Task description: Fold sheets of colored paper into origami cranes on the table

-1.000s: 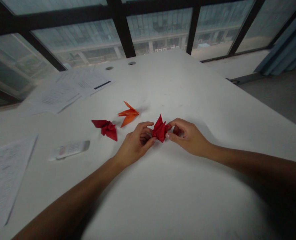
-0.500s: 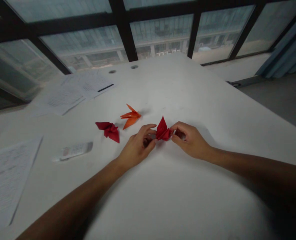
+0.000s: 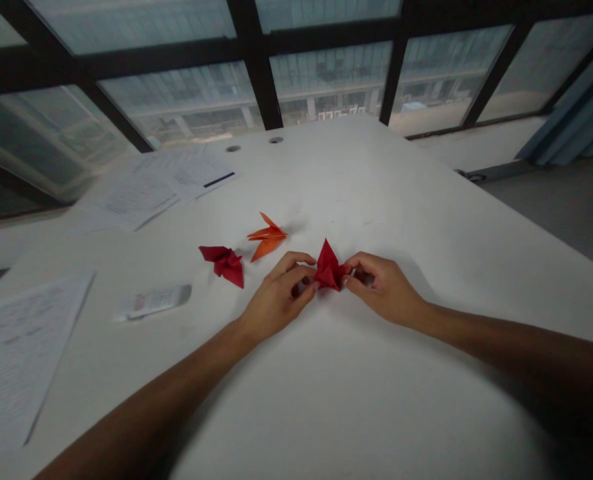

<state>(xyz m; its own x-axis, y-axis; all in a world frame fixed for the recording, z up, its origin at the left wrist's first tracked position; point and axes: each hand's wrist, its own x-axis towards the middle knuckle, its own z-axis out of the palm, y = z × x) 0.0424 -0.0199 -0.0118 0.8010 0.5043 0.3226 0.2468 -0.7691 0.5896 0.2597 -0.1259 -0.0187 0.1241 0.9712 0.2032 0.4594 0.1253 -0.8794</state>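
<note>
A red folded paper figure with one point standing up is between my two hands over the white table. My left hand pinches its left side between thumb and fingers. At its right side, my right hand grips a small end of the paper with thumb and forefinger. To the left of my left hand lies a second red folded figure. An orange folded figure lies behind my left hand, its pointed flaps spread.
A white tube lies at the left, beside a printed sheet near the table's left side. More printed papers lie at the back left. Windows with dark frames stand behind the table.
The view has shifted slightly, so the whole scene sits a little lower and further right. The red figure between my hands has turned a little, and my left fingers are closer in on it.
</note>
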